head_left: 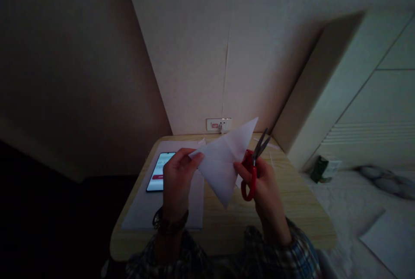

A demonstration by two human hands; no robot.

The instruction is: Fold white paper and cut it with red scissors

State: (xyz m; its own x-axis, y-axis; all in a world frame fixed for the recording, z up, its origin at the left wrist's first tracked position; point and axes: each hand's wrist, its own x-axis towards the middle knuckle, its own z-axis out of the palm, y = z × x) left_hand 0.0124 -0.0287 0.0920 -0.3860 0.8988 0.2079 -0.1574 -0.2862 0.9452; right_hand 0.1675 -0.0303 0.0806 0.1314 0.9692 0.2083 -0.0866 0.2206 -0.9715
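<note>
I hold a folded white paper [223, 158] up over a small wooden table [292, 201]; it is a pointed, triangular shape. My left hand [177, 179] pinches its left corner between thumb and fingers. My right hand [264, 184] grips red-handled scissors [251, 171], blades pointing up and away, and its fingertips also touch the paper's right edge. The blades stand just to the right of the paper, slightly apart.
A lit phone [159, 171] lies on a white sheet [142, 210] at the table's left. A wall socket [218, 124] sits behind the table. To the right is a bed with a white sheet of paper [389, 244], a small green box [319, 169] and a headboard.
</note>
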